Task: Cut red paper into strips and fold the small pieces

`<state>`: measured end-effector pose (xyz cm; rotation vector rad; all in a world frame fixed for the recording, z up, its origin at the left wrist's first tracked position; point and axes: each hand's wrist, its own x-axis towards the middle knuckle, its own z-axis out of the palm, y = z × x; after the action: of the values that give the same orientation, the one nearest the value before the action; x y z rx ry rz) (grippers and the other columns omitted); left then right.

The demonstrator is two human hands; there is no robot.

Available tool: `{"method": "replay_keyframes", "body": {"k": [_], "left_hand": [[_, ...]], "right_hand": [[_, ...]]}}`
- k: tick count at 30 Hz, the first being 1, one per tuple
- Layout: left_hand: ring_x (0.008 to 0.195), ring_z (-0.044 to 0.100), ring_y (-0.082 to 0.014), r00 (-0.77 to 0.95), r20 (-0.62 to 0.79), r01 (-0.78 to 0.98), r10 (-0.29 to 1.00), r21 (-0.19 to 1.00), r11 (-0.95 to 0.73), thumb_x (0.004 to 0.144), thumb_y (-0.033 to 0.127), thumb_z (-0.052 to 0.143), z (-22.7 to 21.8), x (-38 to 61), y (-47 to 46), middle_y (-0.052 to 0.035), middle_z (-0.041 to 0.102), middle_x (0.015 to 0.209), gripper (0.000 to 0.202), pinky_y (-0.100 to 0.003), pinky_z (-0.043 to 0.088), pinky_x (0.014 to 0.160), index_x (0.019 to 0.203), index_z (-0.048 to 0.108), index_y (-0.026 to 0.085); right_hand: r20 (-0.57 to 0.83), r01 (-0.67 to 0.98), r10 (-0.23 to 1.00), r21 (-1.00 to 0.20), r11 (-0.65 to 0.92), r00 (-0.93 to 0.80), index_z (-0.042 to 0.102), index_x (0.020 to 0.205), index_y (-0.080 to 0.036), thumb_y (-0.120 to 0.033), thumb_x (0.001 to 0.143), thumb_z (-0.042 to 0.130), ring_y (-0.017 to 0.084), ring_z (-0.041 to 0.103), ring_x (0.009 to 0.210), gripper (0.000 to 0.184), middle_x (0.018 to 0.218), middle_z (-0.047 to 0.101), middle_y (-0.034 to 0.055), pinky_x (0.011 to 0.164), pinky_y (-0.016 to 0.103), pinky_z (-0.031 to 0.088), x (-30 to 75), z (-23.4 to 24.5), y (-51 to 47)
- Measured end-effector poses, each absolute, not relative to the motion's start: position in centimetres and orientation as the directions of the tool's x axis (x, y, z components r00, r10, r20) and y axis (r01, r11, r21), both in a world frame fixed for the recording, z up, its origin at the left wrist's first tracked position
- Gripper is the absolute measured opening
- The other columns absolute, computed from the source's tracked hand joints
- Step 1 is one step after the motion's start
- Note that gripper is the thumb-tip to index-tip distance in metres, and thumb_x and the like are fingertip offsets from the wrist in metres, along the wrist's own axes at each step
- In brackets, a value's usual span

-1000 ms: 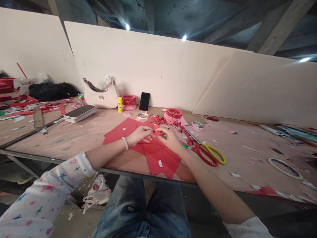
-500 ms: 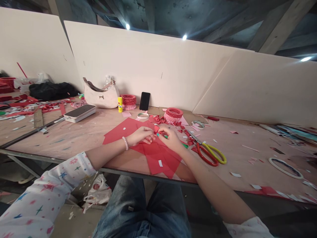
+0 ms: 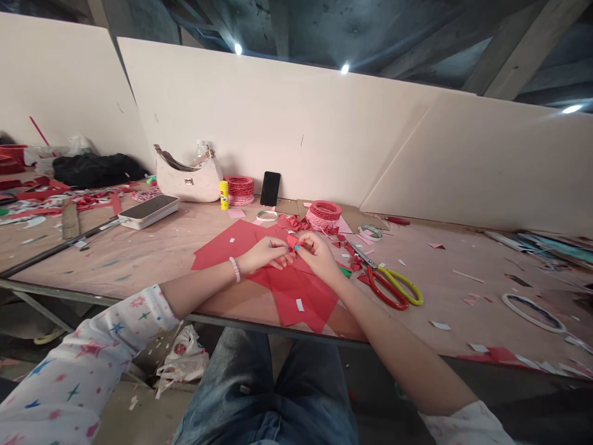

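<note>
1. The only view comes from 1 head-worn camera — high over the person's jeans (image 3: 269, 395), facing forward and down.
2. Nearest the lens, the patterned sleeve (image 3: 88, 364) fills the lower left.
3. At middle range, near frame centre, are the left hand (image 3: 266, 254) and right hand (image 3: 320, 254) over the table (image 3: 152, 262).
4. Farther off — white panels (image 3: 278, 123), with 3 lights (image 3: 345, 68) above.

Honestly, a hand could've slid easily over the tabletop (image 3: 139, 262) at centre-left of the frame. Dead centre was jammed by the left hand (image 3: 266, 253) and right hand (image 3: 319, 254), scissors (image 3: 372, 266) blocked right of centre, and a white board (image 3: 278, 117) walled off the upper middle.
</note>
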<state>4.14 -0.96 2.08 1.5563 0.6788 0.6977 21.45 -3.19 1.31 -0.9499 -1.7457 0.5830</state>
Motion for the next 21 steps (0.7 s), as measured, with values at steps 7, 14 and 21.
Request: {"method": "replay_keyframes", "body": {"k": [7,14,21], "left_hand": [[0.063,0.056,-0.0086,0.654,0.035,0.018,0.756,0.998,-0.061,0.074,0.036,0.06,2.13,4.14,-1.07,-0.0062,0.066,0.079,0.024,-0.019,0.05,0.057,0.072,0.062,0.012],[0.059,0.056,-0.0074,0.64,0.024,0.026,0.768,0.998,-0.053,0.074,0.035,0.06,2.18,4.24,-1.17,-0.0057,0.065,0.076,0.023,-0.018,0.049,0.056,0.072,0.061,0.012],[0.058,0.056,-0.0065,0.587,0.011,0.056,0.81,0.997,-0.054,0.075,0.033,0.059,1.73,4.42,-0.92,-0.0041,0.064,0.073,0.021,-0.016,0.047,0.055,0.072,0.06,0.012]], "right_hand": [[0.544,0.321,0.824,-0.761,0.564,-0.16,0.045,0.076,-0.022,-0.021,0.073,0.05,0.016,0.053,0.073,0.006,0.077,0.052,0.0002,0.066,0.029,0.045,21.53,1.04,-2.98],[0.547,0.36,0.821,-0.741,0.567,-0.165,0.044,0.076,-0.022,-0.02,0.073,0.048,0.014,0.049,0.068,0.005,0.074,0.049,-0.001,0.063,0.028,0.042,21.58,1.27,-3.13],[0.561,0.365,0.809,-0.726,0.583,-0.175,0.045,0.075,-0.022,-0.024,0.075,0.05,0.015,0.05,0.072,0.006,0.077,0.049,-0.0001,0.064,0.027,0.042,21.28,1.64,-3.46]]}}
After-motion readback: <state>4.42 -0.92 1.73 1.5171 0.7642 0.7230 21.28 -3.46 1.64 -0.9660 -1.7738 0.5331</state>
